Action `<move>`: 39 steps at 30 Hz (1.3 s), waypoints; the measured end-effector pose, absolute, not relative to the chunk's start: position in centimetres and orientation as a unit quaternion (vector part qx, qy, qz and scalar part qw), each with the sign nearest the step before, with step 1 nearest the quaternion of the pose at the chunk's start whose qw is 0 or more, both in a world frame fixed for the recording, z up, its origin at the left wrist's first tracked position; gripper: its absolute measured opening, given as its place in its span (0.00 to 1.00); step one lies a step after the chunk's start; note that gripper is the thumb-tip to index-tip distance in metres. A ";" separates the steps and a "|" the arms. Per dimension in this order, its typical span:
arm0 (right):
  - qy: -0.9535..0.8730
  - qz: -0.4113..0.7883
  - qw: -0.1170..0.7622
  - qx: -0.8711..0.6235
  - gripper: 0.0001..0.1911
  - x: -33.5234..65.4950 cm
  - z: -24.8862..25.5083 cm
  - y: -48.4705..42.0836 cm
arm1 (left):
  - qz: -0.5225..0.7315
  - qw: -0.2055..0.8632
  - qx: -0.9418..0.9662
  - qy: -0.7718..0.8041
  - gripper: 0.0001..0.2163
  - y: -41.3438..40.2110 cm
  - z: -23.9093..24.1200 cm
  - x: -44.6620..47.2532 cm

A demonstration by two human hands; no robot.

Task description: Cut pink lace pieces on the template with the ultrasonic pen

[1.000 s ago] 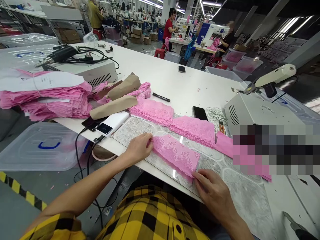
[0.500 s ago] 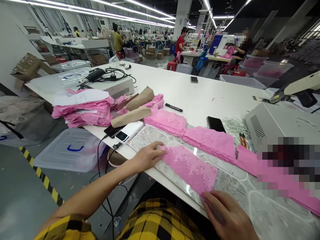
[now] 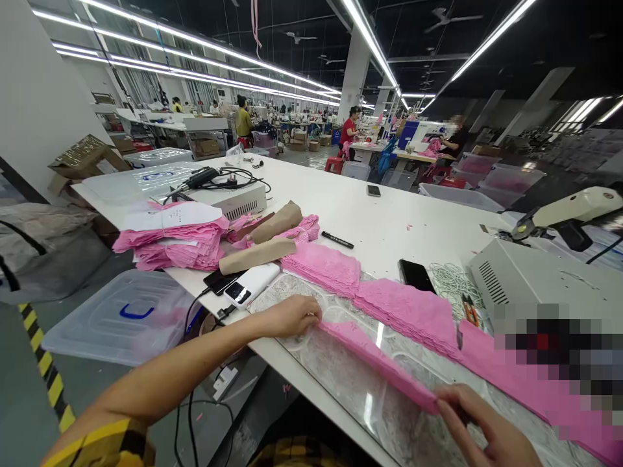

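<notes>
A strip of pink lace fabric [image 3: 379, 364] stretches between my two hands, seen nearly edge-on above a grey marble-patterned board [image 3: 335, 395]. My left hand [image 3: 294, 316] pinches its far left end, fingers closed. At the other end my right hand [image 3: 481, 421] grips the near corner between thumb and fingers. Just behind the strip lie stacks of pink fabric pieces: one [image 3: 324, 267] behind my left hand, another [image 3: 409, 314] in the middle. A longer pink stack [image 3: 506, 370] runs off to the right.
Bundled pink pieces [image 3: 180, 243], brown paper [image 3: 257, 254] and a white power bank [image 3: 253, 284] lie on the left. A black marker [image 3: 337, 240], a phone [image 3: 416, 276], a coil of pale cord [image 3: 452, 285] and orange-handled snips [image 3: 470, 310] are beyond the stacks. A grey machine box [image 3: 530, 285] stands right.
The lace piece lay face-up and flat; now it is raised and turned edge-on between my hands. My right hand has moved rightward. The camera view has tilted up.
</notes>
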State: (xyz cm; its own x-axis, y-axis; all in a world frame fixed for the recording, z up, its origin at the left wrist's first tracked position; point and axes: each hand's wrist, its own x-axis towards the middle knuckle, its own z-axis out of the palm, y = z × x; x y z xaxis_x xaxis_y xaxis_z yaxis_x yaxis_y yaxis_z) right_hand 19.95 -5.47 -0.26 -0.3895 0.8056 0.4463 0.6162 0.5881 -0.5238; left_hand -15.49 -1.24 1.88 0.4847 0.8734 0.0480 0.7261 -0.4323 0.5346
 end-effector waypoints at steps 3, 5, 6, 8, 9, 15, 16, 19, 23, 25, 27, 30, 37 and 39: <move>-0.791 0.181 0.329 -0.484 0.17 19.5 2.2 -1.7 | 0.153 0.236 0.820 0.498 0.09 1.7 3.7 -15.9; -0.773 0.184 0.343 -0.501 0.20 18.5 3.6 1.7 | 0.160 0.212 0.814 0.516 0.09 4.5 5.0 -16.4; -0.770 0.173 0.350 -0.505 0.20 17.8 4.3 3.7 | 0.169 0.190 0.811 0.526 0.09 6.0 5.7 -16.7; -0.764 0.123 0.387 -0.500 0.16 16.1 5.6 7.6 | 0.194 0.133 0.804 0.545 0.10 9.0 7.0 -17.5; -0.757 0.082 0.432 -0.483 0.15 15.2 6.1 9.5 | 0.207 0.102 0.801 0.552 0.09 10.3 7.6 -18.0; -0.810 0.045 0.443 -0.381 0.12 10.0 3.5 14.3 | 0.187 -0.025 0.815 0.548 0.09 12.3 6.5 -21.7; -0.828 0.048 0.426 -0.361 0.11 9.5 2.3 14.1 | 0.172 -0.036 0.821 0.543 0.09 11.8 5.7 -22.3; -0.863 0.050 0.387 -0.321 0.10 8.6 -0.9 13.2 | 0.127 -0.063 0.838 0.527 0.09 10.4 3.5 -24.0; -0.875 0.043 0.370 -0.308 0.10 8.0 -2.5 13.5 | 0.085 -0.097 0.842 0.523 0.11 9.9 2.5 -25.4; -0.875 0.042 0.369 -0.310 0.11 7.6 -2.5 14.2 | 0.074 -0.116 0.838 0.528 0.11 10.1 2.5 -25.7; -0.878 0.045 0.364 -0.307 0.11 7.2 -2.5 14.5 | 0.064 -0.131 0.838 0.526 0.10 10.2 2.5 -25.7; -0.888 0.063 0.347 -0.297 0.10 6.6 -2.8 14.3 | 0.055 -0.144 0.843 0.515 0.10 9.9 2.3 -25.6; -0.839 0.125 0.363 -0.387 0.11 10.7 -2.2 12.4 | 0.118 -0.138 0.854 0.488 0.06 8.4 3.0 -23.0; -0.814 0.142 0.360 -0.433 0.11 13.7 -1.9 11.5 | 0.136 -0.109 0.870 0.461 0.07 8.0 2.9 -20.5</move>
